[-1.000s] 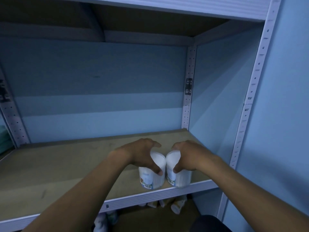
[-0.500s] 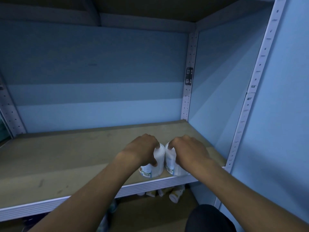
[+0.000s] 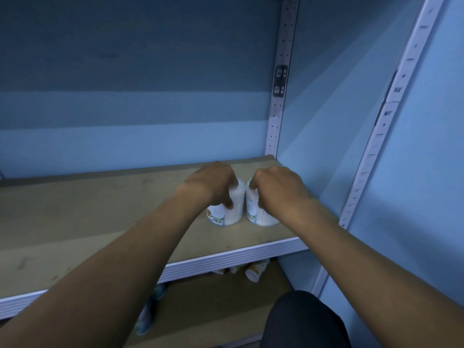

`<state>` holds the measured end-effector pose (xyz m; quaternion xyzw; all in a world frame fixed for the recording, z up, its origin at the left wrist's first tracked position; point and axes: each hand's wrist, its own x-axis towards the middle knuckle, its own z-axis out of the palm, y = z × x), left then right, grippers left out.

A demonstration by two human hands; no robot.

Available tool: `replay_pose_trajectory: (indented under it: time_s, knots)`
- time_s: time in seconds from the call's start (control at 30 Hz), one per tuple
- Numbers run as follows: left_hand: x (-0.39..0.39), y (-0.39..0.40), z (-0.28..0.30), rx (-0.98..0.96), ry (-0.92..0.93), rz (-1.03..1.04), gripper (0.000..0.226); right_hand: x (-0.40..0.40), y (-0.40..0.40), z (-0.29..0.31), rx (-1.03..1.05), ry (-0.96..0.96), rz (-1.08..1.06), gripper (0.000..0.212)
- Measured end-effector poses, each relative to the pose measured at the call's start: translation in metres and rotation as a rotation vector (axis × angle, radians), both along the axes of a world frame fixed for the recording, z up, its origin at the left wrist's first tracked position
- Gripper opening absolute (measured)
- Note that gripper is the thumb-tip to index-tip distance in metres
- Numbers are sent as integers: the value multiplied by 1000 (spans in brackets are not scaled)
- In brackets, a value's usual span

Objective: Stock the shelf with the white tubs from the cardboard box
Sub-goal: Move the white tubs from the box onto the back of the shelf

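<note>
Two white tubs stand upright side by side on the brown shelf board (image 3: 100, 212), near its right end. My left hand (image 3: 213, 184) grips the left tub (image 3: 233, 212) from above, and my right hand (image 3: 276, 187) grips the right tub (image 3: 258, 217) the same way. Both tubs rest on the board a little behind the front rail, almost touching each other. Barcode labels show low on their fronts. The cardboard box is out of view.
The blue wall and a perforated metal upright (image 3: 278, 96) close the back right corner; a second upright (image 3: 376, 146) stands at the front right. Several more tubs (image 3: 253, 272) lie on the lower shelf under the white front rail (image 3: 226, 259).
Both hands have pushed the two tubs from the front edge further back onto the board. The view has tilted downward.
</note>
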<state>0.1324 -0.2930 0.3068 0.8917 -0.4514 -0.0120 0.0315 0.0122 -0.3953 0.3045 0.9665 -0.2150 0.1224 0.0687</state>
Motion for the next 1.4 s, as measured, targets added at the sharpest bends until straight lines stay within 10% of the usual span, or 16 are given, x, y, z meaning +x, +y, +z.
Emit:
replay_pose_trajectory:
  time_s: [1.4]
  knots:
    - [131, -143, -21, -210, 116, 68, 65, 148, -180, -31, 67, -134, 39, 46]
